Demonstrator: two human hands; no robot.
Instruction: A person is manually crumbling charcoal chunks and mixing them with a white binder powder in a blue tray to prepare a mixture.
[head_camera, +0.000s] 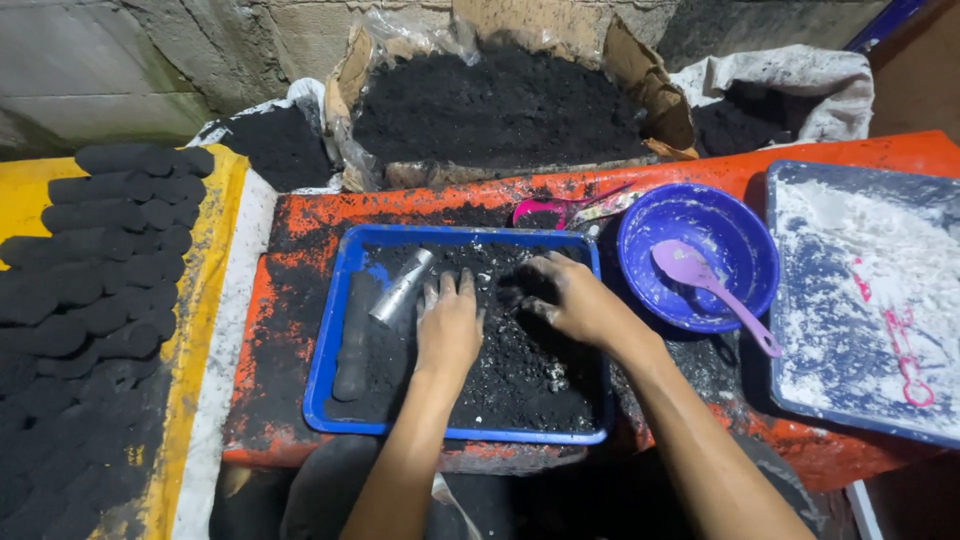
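Two bare hands work a bed of black powder (520, 370) that fills the right part of a shallow blue tray (330, 340) on a stained orange table (300, 230). The left hand (448, 325) lies flat on the dark mass, fingers spread and pointing away from the body. The right hand (572, 300) sits just beside it, palm down and fingers curled into the powder, aimed toward the left hand; it grips no tool.

The powder lies directly under both hands, so neither is nearer. A short metal tube (401, 288) rests tilted in the tray just left of the left hand's fingertips, its long axis running from upper right to lower left. Beside it, a dark rod (352, 340) lies lengthwise near the tray's left wall. Only the left hand is close to these two.

To the right, well apart from the tray, a blue bowl (745, 235) holds a lilac spoon (700, 280), and a second tray (800, 380) carries white powder. Behind, an open carton (640, 70) is heaped with more black powder. Rows of dark pressed briquettes (100, 260) cover a yellow sheet (215, 260) far left.
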